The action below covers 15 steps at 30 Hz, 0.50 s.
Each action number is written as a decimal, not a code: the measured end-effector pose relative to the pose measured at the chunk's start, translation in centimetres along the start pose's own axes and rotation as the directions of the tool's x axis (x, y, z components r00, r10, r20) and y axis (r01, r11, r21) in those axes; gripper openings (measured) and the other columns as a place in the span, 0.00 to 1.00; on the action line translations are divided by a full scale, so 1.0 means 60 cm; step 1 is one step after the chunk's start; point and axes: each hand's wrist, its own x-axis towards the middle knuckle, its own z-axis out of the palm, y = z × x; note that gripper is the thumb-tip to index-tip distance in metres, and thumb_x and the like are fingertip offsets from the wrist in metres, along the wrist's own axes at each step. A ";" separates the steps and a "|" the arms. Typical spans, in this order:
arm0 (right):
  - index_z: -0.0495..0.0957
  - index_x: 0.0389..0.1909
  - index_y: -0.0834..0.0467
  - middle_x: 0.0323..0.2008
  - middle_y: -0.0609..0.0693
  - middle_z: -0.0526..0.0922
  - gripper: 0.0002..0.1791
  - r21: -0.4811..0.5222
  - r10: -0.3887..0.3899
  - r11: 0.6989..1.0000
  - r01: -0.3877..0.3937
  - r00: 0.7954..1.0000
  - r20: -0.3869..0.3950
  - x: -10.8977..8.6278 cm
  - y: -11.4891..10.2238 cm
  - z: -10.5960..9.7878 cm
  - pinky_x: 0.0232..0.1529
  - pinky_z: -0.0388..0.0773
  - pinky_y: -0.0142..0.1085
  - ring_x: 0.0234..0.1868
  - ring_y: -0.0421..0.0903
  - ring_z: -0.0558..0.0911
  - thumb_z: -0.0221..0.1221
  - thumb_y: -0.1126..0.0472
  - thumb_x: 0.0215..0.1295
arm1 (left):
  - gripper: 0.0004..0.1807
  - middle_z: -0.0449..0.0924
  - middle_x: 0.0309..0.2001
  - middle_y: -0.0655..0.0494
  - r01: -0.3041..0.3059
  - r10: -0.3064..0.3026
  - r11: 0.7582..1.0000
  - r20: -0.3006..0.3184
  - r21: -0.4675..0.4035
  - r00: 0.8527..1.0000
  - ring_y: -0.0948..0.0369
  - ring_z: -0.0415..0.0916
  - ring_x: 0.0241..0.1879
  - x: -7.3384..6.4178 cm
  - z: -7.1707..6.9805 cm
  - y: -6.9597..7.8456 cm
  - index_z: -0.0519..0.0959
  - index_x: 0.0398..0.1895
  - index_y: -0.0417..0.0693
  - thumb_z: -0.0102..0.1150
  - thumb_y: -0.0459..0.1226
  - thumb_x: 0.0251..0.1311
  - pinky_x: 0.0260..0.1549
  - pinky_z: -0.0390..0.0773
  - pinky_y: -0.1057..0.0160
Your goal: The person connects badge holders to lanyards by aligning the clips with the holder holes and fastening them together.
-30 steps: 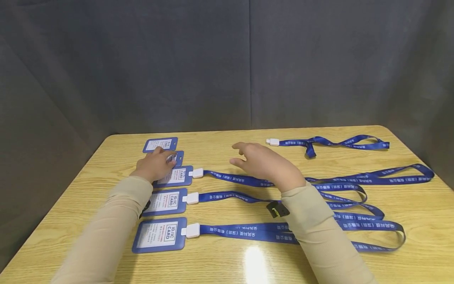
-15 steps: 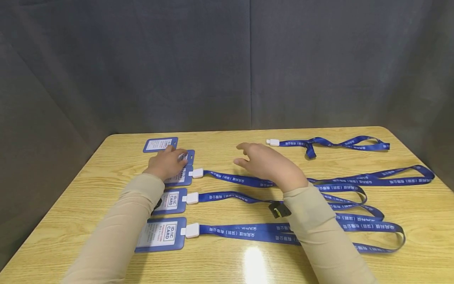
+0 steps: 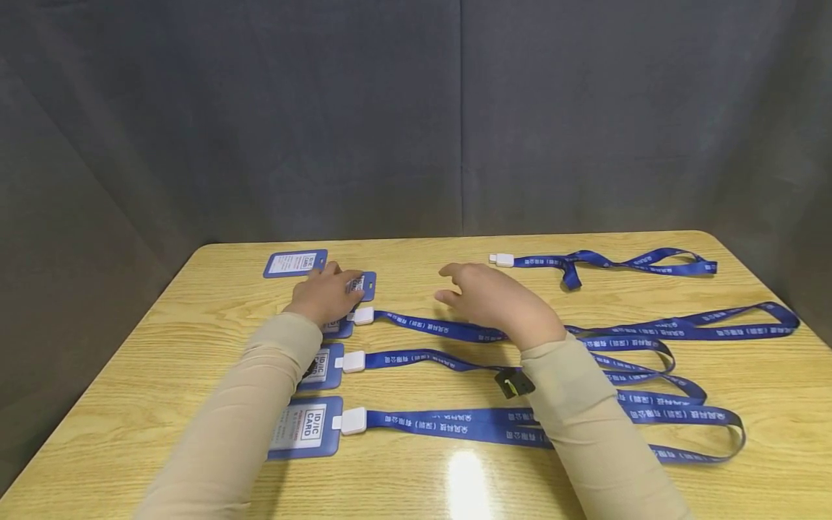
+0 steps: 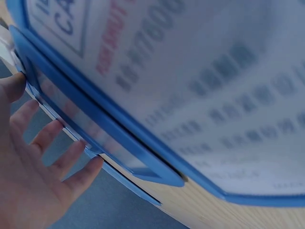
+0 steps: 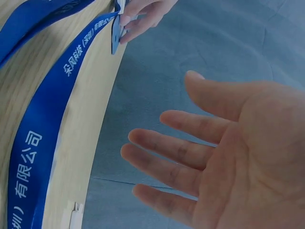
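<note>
In the head view my left hand (image 3: 325, 295) grips a blue ID card holder (image 3: 368, 285) by its edges, low over the far left part of the table. The palm and fingers cover most of the holder; its slotted right end shows. In the right wrist view the left fingers (image 5: 136, 31) are on this holder. My right hand (image 3: 497, 297) hovers over the table's middle, above a blue lanyard (image 3: 442, 330), holding nothing. Its fingers are spread and relaxed in the right wrist view. Another loose card holder (image 3: 295, 263) lies just behind the left hand.
Three card holders, the nearest (image 3: 305, 430) among them, lie in a column, joined by white clips (image 3: 354, 420) to blue lanyards stretching right. One separate lanyard (image 3: 650, 267) with a white clip lies at the back right. A dark curtain (image 3: 416, 123) hangs behind the wooden table (image 3: 130, 433).
My left hand has slid the card holder to the right, past the edge of the holder behind it. The right hand has shifted very slightly right.
</note>
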 end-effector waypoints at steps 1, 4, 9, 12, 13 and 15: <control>0.67 0.70 0.62 0.64 0.61 0.74 0.28 0.000 0.002 1.000 -0.002 1.000 0.001 0.001 0.001 0.000 0.64 0.70 0.51 0.63 0.57 0.75 0.52 0.51 0.76 | 0.30 0.63 0.66 0.43 -0.003 0.003 1.000 -0.003 0.003 1.000 0.41 0.60 0.65 0.002 0.001 0.000 0.63 0.75 0.57 0.47 0.51 0.73 0.57 0.67 0.35; 0.70 0.67 0.63 0.61 0.61 0.76 0.25 -0.008 0.005 1.000 -0.005 1.000 0.003 0.003 0.006 0.002 0.62 0.72 0.50 0.59 0.56 0.78 0.53 0.55 0.76 | 0.30 0.63 0.65 0.44 0.001 -0.001 1.000 -0.009 0.007 1.000 0.42 0.61 0.64 0.007 0.004 0.000 0.64 0.75 0.57 0.48 0.52 0.72 0.58 0.66 0.35; 0.78 0.57 0.66 0.55 0.61 0.81 0.17 -0.059 -0.015 0.998 0.016 1.000 0.011 0.006 0.022 0.005 0.57 0.76 0.48 0.47 0.52 0.82 0.54 0.63 0.74 | 0.29 0.65 0.63 0.44 0.010 -0.010 1.000 -0.035 0.012 0.999 0.45 0.63 0.62 0.012 0.008 0.002 0.67 0.73 0.56 0.51 0.51 0.71 0.59 0.66 0.35; 0.82 0.51 0.66 0.51 0.59 0.84 0.13 -0.096 -0.005 0.995 0.008 0.999 0.033 0.007 0.033 0.006 0.55 0.78 0.48 0.43 0.50 0.83 0.55 0.66 0.72 | 0.29 0.66 0.63 0.45 0.002 -0.002 1.000 -0.055 0.016 0.999 0.46 0.63 0.62 0.015 0.010 0.003 0.69 0.71 0.55 0.53 0.51 0.70 0.60 0.66 0.36; 0.83 0.50 0.66 0.50 0.59 0.84 0.12 -0.099 0.010 0.995 -0.005 0.999 0.045 0.008 0.037 0.008 0.55 0.78 0.48 0.43 0.50 0.82 0.56 0.67 0.71 | 0.28 0.67 0.63 0.45 -0.001 0.002 1.000 -0.061 0.017 0.998 0.46 0.63 0.63 0.015 0.010 0.003 0.70 0.71 0.55 0.54 0.51 0.70 0.60 0.66 0.37; 0.83 0.49 0.65 0.50 0.58 0.84 0.12 -0.099 0.039 0.995 -0.032 0.997 0.067 0.009 0.041 0.010 0.55 0.77 0.48 0.45 0.51 0.83 0.57 0.67 0.70 | 0.28 0.67 0.64 0.45 -0.007 0.008 1.000 -0.073 0.018 0.997 0.46 0.63 0.65 0.016 0.009 0.002 0.72 0.69 0.53 0.56 0.50 0.69 0.60 0.66 0.37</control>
